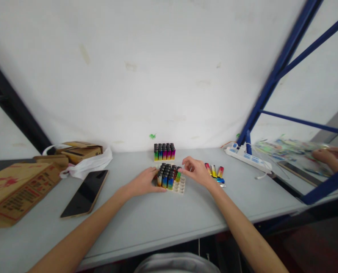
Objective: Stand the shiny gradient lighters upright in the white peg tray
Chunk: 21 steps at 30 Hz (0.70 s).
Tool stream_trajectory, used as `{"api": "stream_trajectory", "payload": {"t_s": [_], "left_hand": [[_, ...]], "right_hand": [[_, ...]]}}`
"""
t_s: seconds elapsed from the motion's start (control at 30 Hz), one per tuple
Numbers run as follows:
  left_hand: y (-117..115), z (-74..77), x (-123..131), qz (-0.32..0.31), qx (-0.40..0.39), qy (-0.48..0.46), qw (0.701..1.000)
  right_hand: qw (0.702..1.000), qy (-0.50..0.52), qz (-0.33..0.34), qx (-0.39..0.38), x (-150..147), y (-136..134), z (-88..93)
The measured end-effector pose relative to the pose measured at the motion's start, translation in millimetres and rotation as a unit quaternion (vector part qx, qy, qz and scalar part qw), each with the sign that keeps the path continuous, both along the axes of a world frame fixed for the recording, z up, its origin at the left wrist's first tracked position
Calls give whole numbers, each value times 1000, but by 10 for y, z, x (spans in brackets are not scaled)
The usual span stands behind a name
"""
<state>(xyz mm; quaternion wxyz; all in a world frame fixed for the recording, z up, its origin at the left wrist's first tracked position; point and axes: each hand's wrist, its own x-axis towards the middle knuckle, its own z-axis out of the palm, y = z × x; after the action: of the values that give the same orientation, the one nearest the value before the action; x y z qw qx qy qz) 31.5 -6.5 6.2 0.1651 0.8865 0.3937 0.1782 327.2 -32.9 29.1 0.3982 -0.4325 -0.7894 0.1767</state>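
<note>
A white slotted tray [180, 186] sits mid-table, mostly filled with upright rainbow-coloured lighters [166, 177]. My left hand [144, 182] rests against the tray's left side, fingers curled on its edge. My right hand [196, 171] pinches a green-tinted lighter [179, 174] at the tray's right side, over the open slots. Loose lighters [214, 171] lie on the table just right of my right hand. A second full block of lighters [164, 151] stands farther back near the wall.
A dark phone [85, 193] lies left of the tray, with cardboard boxes [15, 189] and a white plastic bag [89, 163] beyond it. A white power strip [247, 157] lies at the right by a blue rack post. Another person's hand [329, 155] shows far right.
</note>
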Motion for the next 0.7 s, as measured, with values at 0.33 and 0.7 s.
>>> {"api": "stream_trajectory", "payload": {"t_s": [0.33,0.7], "left_hand": [[-18,31,-1,1,4,15,1000],[0,5,-9,0,6,4,1000]], "right_hand": [[871,-234,-425,-77,709,183,-83],[876,-282,-353,-171,708,269,-161]]}}
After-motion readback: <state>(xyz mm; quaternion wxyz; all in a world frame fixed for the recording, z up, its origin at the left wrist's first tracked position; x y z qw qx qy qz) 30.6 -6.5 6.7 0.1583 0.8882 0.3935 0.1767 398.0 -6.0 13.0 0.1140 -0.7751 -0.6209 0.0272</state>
